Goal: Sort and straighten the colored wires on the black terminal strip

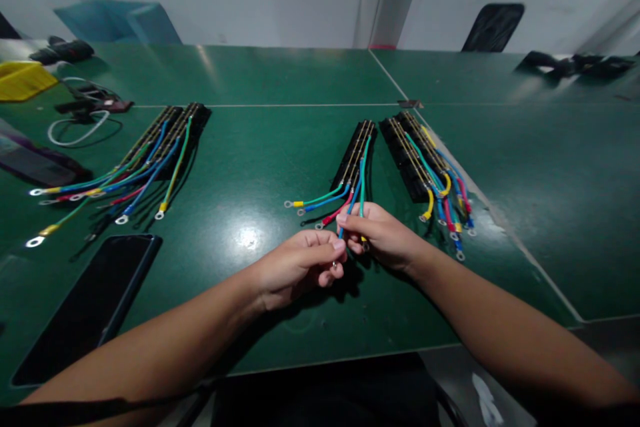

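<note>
Both my hands hold one blue wire (341,232) near its end, in front of the middle black terminal block (354,150). Thumb and fingers of my left hand (305,259) pinch the wire's end, where a bit of metal shows below the fingertips. My right hand (380,232) grips the same wire a little higher up. From that block also run a green wire (323,196), a red wire (334,215) and other blue and green wires, some tipped with ring lugs. One green wire (367,160) passes down behind my right fingers.
More wired terminal blocks lie at left (165,133) and right (410,153). A dark phone (87,307) rests at the near left of the green table (260,140). Behind it are a purple-edged pack (40,157), a white cable (75,143) and a yellow bin (25,80).
</note>
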Tool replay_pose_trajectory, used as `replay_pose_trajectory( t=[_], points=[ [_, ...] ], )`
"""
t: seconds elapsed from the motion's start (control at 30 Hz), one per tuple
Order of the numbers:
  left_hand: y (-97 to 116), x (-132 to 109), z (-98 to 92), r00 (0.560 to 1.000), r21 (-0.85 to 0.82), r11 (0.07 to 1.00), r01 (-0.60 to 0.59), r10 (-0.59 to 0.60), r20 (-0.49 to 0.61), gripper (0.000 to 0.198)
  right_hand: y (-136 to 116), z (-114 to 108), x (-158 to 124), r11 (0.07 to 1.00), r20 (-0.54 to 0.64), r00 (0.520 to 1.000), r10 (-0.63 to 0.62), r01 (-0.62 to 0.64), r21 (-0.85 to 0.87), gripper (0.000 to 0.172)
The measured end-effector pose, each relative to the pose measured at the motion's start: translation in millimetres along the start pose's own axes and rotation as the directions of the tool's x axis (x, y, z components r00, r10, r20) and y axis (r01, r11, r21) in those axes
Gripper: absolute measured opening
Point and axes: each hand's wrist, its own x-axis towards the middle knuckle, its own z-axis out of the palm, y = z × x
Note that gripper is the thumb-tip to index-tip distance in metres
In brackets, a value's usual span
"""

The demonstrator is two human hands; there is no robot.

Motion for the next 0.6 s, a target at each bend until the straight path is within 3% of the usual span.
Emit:
replay_pose_trajectory(
  t=[0.17, 0.4, 0.6],
  points=[
    [-2.1, -0.1, -1.5, 0.998, 0.030, 0.998, -0.052, 0.052, -0.030, 0.031, 1.7, -0.8, 0.3, 1.000, -0.010, 1.000, 0.007, -0.007, 0.012, 0.033],
    [-0.5, 0.2, -1.5, 1.000, 0.012, 1.000, 0.007, -0.007, 0.001, 0.025, 0.8, -0.2, 0.1, 1.000, -0.008, 1.000, 0.018, -0.018, 0.012, 0.032],
    [-2.1, 0.3, -1.6, 0.999, 0.037, 0.999, -0.033, 0.033, -0.015, 0.029, 3.3, -1.5, 0.6, 0.999, -0.013, 1.000, 0.018, -0.017, 0.030, 0.032]
  ],
)
